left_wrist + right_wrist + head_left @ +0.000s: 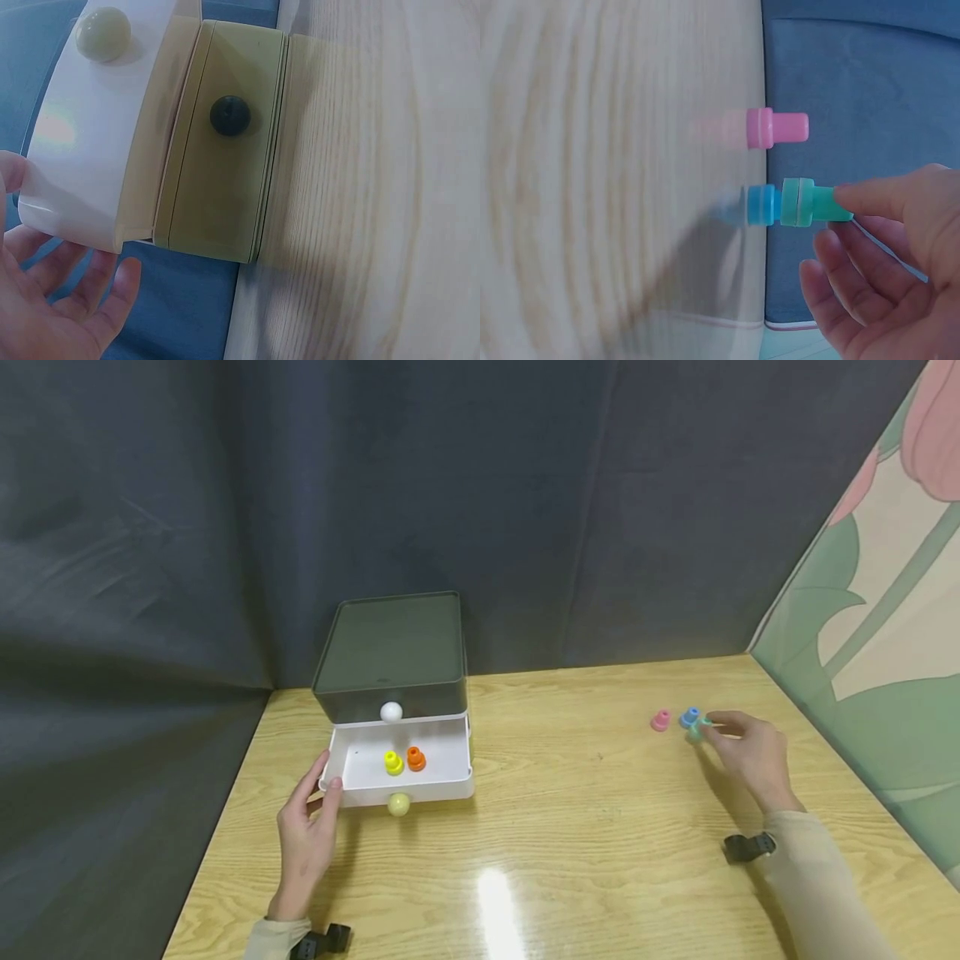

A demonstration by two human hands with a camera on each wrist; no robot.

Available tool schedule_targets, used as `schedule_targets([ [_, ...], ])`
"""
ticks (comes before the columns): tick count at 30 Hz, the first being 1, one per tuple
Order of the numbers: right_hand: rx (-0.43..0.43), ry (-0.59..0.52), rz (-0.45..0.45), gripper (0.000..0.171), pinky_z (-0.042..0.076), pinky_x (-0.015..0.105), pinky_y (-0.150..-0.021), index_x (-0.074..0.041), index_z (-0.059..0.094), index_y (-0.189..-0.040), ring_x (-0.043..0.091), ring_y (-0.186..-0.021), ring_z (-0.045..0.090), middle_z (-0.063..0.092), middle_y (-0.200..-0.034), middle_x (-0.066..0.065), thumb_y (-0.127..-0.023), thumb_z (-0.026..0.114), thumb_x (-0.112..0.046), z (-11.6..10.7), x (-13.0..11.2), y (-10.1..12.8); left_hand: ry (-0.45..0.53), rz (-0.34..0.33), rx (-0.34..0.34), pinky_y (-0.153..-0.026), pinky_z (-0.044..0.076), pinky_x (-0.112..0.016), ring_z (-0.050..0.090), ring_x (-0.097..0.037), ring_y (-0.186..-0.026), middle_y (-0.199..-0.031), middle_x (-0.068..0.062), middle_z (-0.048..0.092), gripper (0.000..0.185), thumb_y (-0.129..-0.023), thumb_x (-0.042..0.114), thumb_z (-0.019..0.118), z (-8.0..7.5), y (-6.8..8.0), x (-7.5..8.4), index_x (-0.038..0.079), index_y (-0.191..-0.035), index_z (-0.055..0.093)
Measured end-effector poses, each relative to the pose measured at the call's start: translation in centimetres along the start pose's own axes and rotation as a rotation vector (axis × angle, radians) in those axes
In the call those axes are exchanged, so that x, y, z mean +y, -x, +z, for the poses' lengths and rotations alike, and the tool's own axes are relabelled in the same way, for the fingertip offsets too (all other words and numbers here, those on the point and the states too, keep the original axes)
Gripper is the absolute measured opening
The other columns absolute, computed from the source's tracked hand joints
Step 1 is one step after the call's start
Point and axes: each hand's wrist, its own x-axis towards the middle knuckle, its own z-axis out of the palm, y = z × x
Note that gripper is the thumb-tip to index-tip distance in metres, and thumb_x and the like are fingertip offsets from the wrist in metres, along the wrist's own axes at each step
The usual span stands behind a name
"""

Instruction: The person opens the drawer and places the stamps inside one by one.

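Right hand (750,752) pinches green peg (810,202) near desk's right edge — left hand (307,835), fingers relaxed, touches open drawer (360,793).

Left hand (306,835) flat, fingers straight, right hand (750,755) pinching

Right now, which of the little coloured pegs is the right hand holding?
The green peg, pinched by the right hand; the pink and blue pegs stand untouched beside it.
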Motion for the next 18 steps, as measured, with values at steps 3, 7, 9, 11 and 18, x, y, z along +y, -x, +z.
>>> schedule_targets([
  [3, 0.013, -0.016, -0.024, 0.043, 0.047, 0.012, -0.065, 0.003, 0.072, -0.130, 0.052, -0.106, 0.074, 0.075, -0.117, 0.032, -0.104, 0.068, -0.030, -0.1, -0.6, 0.2, -0.003, -0.005, 0.002, -0.089, 0.046, -0.004, 0.053, 0.010, -0.120, -0.152, -0.015, 0.063, 0.045, -0.108, 0.010, 0.061, 0.0, 0.0, 0.0, 0.010, -0.152, 0.060],
  [7, 0.029, -0.029, -0.051, 0.040, 0.050, 0.010, -0.061, 0.004, 0.073, -0.128, 0.024, -0.082, 0.080, 0.075, -0.115, 0.032, -0.103, 0.070, -0.027, -0.2, -1.2, 0.3, -0.004, -0.004, 0.005, -0.088, 0.045, -0.003, 0.054, 0.011, -0.119, -0.151, -0.016, 0.063, 0.045, -0.108, 0.010, 0.061, -0.1, 0.0, 0.0, 0.009, -0.152, 0.060],
  [9, 0.033, -0.029, -0.055, 0.039, 0.050, 0.010, -0.061, 0.004, 0.074, -0.127, 0.017, -0.079, 0.078, 0.076, -0.114, 0.032, -0.102, 0.070, -0.026, -0.2, -1.5, 0.3, -0.006, -0.002, 0.005, -0.088, 0.045, -0.003, 0.053, 0.011, -0.119, -0.151, -0.016, 0.063, 0.045, -0.108, 0.010, 0.061, 0.0, 0.0, 0.0, 0.009, -0.152, 0.060],
  [11, 0.029, -0.034, -0.056, 0.039, 0.050, 0.010, -0.061, 0.004, 0.074, -0.127, 0.023, -0.082, 0.080, 0.075, -0.115, 0.032, -0.103, 0.070, -0.026, -0.2, -1.7, 0.4, -0.006, -0.003, 0.004, -0.088, 0.045, -0.003, 0.053, 0.012, -0.120, -0.151, -0.016, 0.063, 0.044, -0.108, 0.010, 0.061, 0.0, 0.0, 0.1, 0.009, -0.152, 0.060],
  [18, 0.016, -0.036, -0.068, 0.040, 0.050, 0.011, -0.061, 0.003, 0.073, -0.130, 0.053, -0.100, 0.075, 0.075, -0.118, 0.033, -0.104, 0.069, -0.028, -0.3, -2.3, 0.7, -0.007, -0.013, 0.001, -0.089, 0.045, -0.004, 0.052, 0.012, -0.121, -0.152, -0.015, 0.062, 0.045, -0.108, 0.011, 0.061, 0.0, 0.1, 0.2, 0.009, -0.153, 0.059],
])
